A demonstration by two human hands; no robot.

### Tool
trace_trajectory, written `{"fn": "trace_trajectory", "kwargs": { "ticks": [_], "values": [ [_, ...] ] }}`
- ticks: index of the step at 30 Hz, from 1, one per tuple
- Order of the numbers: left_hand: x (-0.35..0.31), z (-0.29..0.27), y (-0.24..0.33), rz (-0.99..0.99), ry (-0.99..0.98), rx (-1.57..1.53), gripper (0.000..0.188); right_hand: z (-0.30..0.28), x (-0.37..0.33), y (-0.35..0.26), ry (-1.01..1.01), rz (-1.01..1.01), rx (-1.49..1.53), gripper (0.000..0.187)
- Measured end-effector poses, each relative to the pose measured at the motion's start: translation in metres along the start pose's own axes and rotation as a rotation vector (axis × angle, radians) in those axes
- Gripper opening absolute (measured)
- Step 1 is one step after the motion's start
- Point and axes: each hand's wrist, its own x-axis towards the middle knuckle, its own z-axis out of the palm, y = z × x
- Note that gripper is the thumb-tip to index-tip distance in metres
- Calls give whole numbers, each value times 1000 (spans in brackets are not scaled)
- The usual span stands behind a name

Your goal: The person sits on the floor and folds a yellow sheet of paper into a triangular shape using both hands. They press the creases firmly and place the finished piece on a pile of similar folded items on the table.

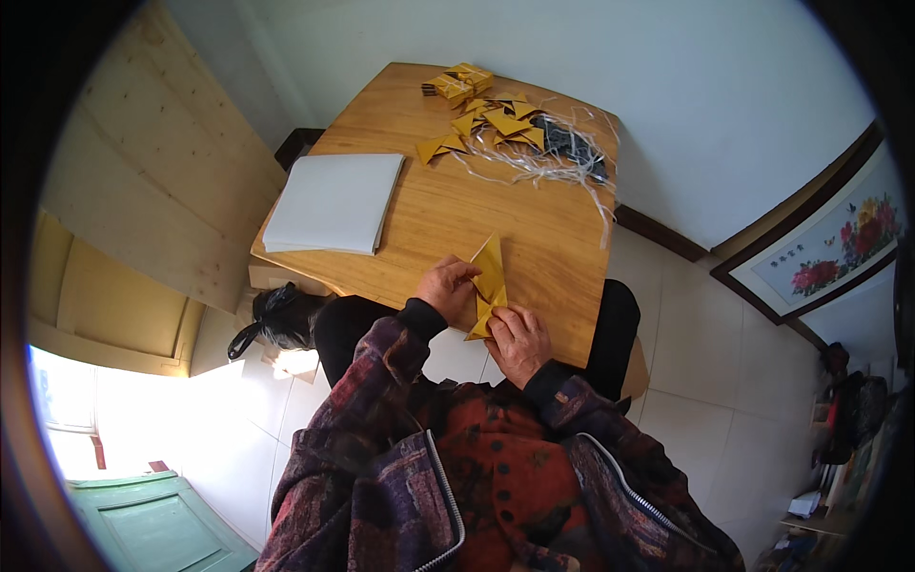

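A folded sheet of gold paper (490,273) is held between my hands at the near edge of the wooden table (434,219). My left hand (446,288) pinches its left side with thumb and fingertips. Lower down, my right hand (519,343) grips the paper's near end, fingers bent over it. The upper part of the sheet narrows to a point away from me, and a small corner sticks out below, between the hands. Part of the paper is hidden behind my fingers.
A stack of white sheets (334,202) lies on the table's left. At the back are folded gold paper pieces (510,122), a tied gold bundle (459,84) and tangled white strips (548,170) beside a dark bag (570,145). A black plastic bag (281,315) sits below the left edge.
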Motion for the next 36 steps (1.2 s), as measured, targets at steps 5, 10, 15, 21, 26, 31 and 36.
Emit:
{"fn": "trace_trajectory", "kwargs": {
  "ticks": [5,10,15,21,26,31,36],
  "values": [
    [-8,-2,16,53,41,-9,15,-1,-2,1,-12,33,63,34],
    [-23,-3,28,83,58,41,7,-1,-3,0,33,-21,37,27],
    [-33,-9,31,89,30,15,8,-16,-1,3,151,-9,206,20],
    [-17,-35,47,371,80,289,16,-51,9,-5,271,-67,280,18],
    [9,-51,56,47,-347,-24,15,-81,12,-10,165,-259,225,15],
    [26,-41,51,-19,-486,60,21,-95,19,-14,124,-369,195,14],
    [25,-32,51,-40,-424,8,20,-97,18,-12,59,-337,295,16]
  ]
}}
